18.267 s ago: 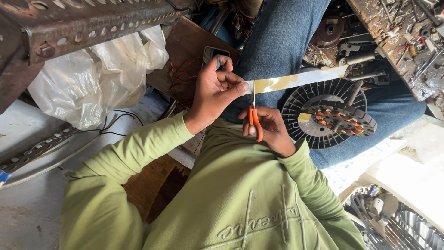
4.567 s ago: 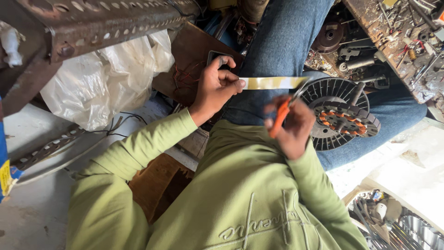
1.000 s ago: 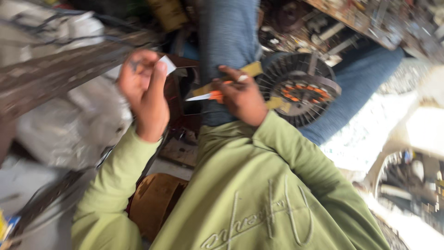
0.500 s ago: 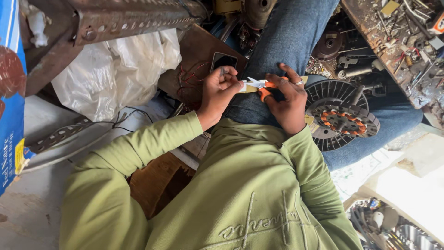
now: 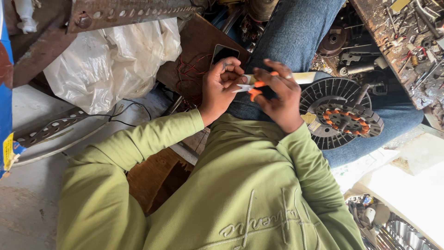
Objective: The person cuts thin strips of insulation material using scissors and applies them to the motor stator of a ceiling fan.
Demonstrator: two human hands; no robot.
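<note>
My right hand (image 5: 277, 99) grips orange-handled scissors (image 5: 249, 89), blades pointing left toward my left hand (image 5: 222, 88). The left hand pinches the end of a pale yellow paper strip (image 5: 305, 77) that runs right behind my right hand, over my jeans-clad thigh. The scissor blades meet the strip near the left fingertips. A round motor stator (image 5: 340, 113) with copper windings lies on my lap just right of the hands. Green sleeves cover both arms.
A dark phone (image 5: 224, 53) and red wires (image 5: 189, 69) lie on a brown board beyond the left hand. A white plastic bag (image 5: 111, 60) sits at the left under a perforated rusty metal angle (image 5: 125, 11). A cluttered workbench (image 5: 407, 41) stands at the right.
The hands came together again after swinging apart a second ago. The long strip held stretched earlier is now short at the left hand, with the scissors brought to it.
</note>
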